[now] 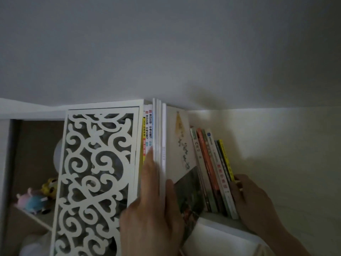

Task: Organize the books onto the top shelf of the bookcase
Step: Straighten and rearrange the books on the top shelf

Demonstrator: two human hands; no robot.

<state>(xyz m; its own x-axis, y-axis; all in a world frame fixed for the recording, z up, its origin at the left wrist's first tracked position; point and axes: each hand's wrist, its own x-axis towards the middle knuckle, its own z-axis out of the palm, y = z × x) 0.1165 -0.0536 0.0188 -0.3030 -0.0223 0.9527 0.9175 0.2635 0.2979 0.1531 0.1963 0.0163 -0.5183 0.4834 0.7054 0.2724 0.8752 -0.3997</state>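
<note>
Books stand spine-out along the white top shelf of the bookcase: tall white-spined volumes at its left end against the white scrollwork panel, a large cream-covered book leaning beside them, and thinner orange, green and yellow paperbacks tilting toward the right end. The left hand lies flat, fingers straight and together, on the tall spines, thumb against the cream book. The right hand, nearer the paperbacks, braces their outer end with curled fingers; their long axes want pushing leftward to upright.
</note>
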